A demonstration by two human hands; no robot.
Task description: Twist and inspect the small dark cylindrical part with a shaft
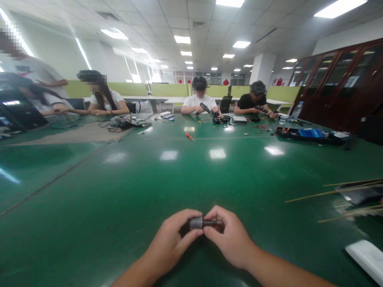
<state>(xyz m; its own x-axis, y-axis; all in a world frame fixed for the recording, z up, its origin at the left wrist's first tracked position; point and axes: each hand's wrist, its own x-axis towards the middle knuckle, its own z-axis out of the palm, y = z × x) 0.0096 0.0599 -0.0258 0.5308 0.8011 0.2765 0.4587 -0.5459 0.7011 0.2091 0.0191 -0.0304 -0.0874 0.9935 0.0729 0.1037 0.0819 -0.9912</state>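
Observation:
Near the front of the green table (167, 187), a small grey metal cylinder with a thin stepped shaft (196, 223) lies level between my hands. My left hand (172, 237) pinches the thick grey end between thumb and fingers. The dark, ridged shaft sits in my right hand (229, 235), with thumb and forefinger closed around it close to the cylinder. Its tip points right, partly covered by my fingers. Both hands are just above the tabletop; whether they touch it I cannot tell.
Thin yellowish sticks (311, 196) jut in from the right, beside a white case (366, 259). Farther off lie a red screwdriver (189, 136), a black tray of parts (314, 134) and a bottle (297, 109). Several people sit across the table, some holding power tools.

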